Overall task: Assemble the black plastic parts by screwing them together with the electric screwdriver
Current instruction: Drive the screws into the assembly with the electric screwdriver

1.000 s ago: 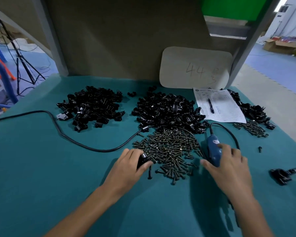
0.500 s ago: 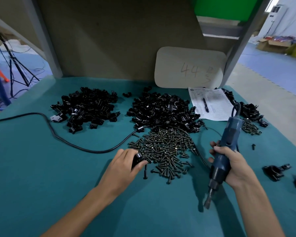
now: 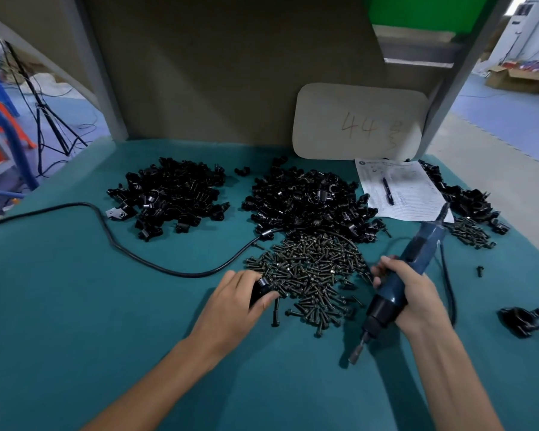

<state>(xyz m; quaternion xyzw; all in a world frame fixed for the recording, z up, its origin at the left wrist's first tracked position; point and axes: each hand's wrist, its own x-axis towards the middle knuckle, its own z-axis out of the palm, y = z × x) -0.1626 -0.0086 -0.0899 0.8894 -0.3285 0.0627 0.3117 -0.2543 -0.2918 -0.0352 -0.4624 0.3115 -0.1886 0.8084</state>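
Note:
My left hand [image 3: 235,301] grips a small black plastic part [image 3: 260,289] on the teal table, at the left edge of a heap of dark screws [image 3: 311,272]. A single screw [image 3: 275,312] lies just right of my thumb. My right hand [image 3: 413,293] holds the blue electric screwdriver [image 3: 402,278] tilted, its bit [image 3: 355,353] pointing down to the left, just above the table. Two large piles of black plastic parts lie behind: one at the left [image 3: 171,197], one in the middle [image 3: 308,200].
A black power cable [image 3: 112,237] snakes across the table's left half. At the back right lie a paper sheet with a pen [image 3: 399,188], a white board marked 44 [image 3: 358,122], more black parts [image 3: 461,197] and a small screw heap [image 3: 470,233]. An assembled part [image 3: 521,320] sits at far right.
My right hand has lifted the screwdriver off the table, turned its bit downward and brought it left toward the screws. My left hand has stayed on the black part.

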